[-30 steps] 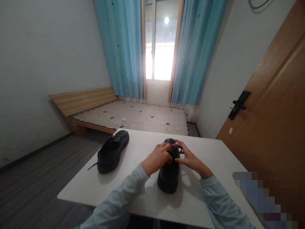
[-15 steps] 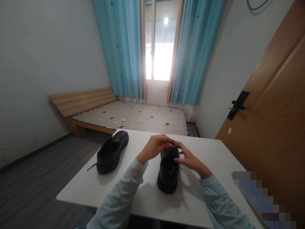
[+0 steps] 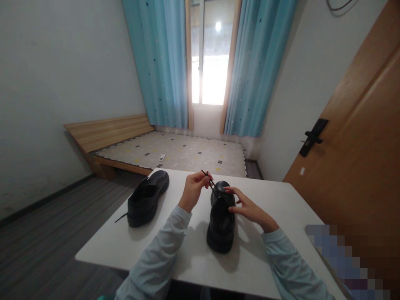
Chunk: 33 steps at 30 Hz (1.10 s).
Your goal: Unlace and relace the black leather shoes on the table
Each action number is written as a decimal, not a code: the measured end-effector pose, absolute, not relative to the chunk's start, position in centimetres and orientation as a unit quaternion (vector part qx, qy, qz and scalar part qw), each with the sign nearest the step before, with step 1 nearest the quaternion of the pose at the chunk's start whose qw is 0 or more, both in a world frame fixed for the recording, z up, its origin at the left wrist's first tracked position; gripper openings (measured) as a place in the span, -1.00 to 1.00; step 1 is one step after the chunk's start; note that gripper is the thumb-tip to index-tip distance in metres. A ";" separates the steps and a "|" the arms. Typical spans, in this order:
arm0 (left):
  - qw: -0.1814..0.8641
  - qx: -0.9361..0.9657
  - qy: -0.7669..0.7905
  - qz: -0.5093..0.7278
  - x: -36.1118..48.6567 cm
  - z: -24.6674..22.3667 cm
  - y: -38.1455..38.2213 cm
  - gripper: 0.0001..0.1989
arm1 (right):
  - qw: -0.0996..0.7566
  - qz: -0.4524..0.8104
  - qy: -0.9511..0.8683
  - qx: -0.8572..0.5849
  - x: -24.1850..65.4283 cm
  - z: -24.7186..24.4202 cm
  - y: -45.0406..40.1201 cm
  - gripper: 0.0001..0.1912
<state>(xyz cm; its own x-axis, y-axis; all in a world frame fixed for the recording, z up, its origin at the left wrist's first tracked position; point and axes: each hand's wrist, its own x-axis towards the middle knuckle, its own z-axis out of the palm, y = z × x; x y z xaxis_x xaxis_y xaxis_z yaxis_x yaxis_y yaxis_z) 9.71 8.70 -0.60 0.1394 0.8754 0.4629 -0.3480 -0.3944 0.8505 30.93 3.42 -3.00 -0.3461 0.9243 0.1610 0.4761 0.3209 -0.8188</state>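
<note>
A black lace-up shoe [image 3: 221,231] stands on the white table with its heel toward me and its toe pointing away. My left hand [image 3: 195,187] is closed in a pinch on the shoe's black shoelace [image 3: 214,185], which is drawn up and left from the front of the shoe. Along the right side of the same shoe, my right hand [image 3: 246,206] holds the upper, thumb at the collar and fingers near the lacing. A second black shoe [image 3: 145,202] rests to the left, a lace end trailing off its heel side.
The white table [image 3: 187,266] has its left edge beside the dark floor. Beyond it is a bed [image 3: 178,148] with a small white remote [image 3: 161,157] on it. A wooden door [image 3: 353,158] stands at the right. Blue curtains [image 3: 162,62] flank the window.
My left hand has moved left, away from my right hand, pulling the shoelace out with it. The toe and lacing now show. My right hand stays at the shoe's right side.
</note>
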 end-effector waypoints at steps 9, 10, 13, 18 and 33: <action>0.541 0.545 0.266 0.583 10.2 -0.5 8.5 -0.71 | 0.334 0.345 -0.751 -0.454 30.8 -2.4 3.2 -0.35; 0.548 0.546 0.266 0.576 10.4 -0.5 8.3 -0.71 | 0.335 0.344 -0.752 -0.451 30.9 -2.4 3.2 -0.35; 0.568 0.550 0.254 0.557 10.7 -0.4 7.9 -0.70 | 0.341 0.337 -0.752 -0.452 30.7 -2.5 3.4 -0.37; 0.592 0.556 0.232 0.535 11.2 -0.3 7.2 -0.71 | 0.420 0.248 -0.745 -0.455 29.6 -2.5 3.5 -0.55; 0.586 0.526 0.270 0.554 11.6 -1.0 7.6 -0.50 | 0.520 0.303 -0.642 -0.475 27.8 -2.6 3.2 -0.74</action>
